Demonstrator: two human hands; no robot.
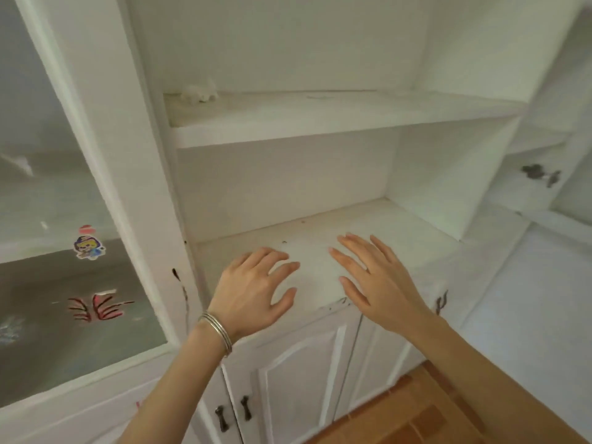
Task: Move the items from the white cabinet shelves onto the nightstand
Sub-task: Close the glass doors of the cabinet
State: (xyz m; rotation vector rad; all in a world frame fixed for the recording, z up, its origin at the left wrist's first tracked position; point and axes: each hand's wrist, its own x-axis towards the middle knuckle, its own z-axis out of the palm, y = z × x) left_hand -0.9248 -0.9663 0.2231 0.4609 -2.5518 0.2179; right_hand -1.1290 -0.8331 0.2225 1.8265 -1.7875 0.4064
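Both hands are spread wide and empty over the lower shelf [400, 225], left hand [253, 290] beside right hand [374, 283]. One small pale item [198, 92] lies on the upper shelf [352, 110], at its back left corner. From the lower shelf it sits up and leftward, likely nearer the left hand; its long axis is too blurred to tell.

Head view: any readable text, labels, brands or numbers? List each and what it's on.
No readable text anywhere.
Cartoon sticker on the glass door: a picture only, no legible words.
Red and black marks lower on the glass: strokes, not letters.
White cabinet shelves and lower doors: no labels.
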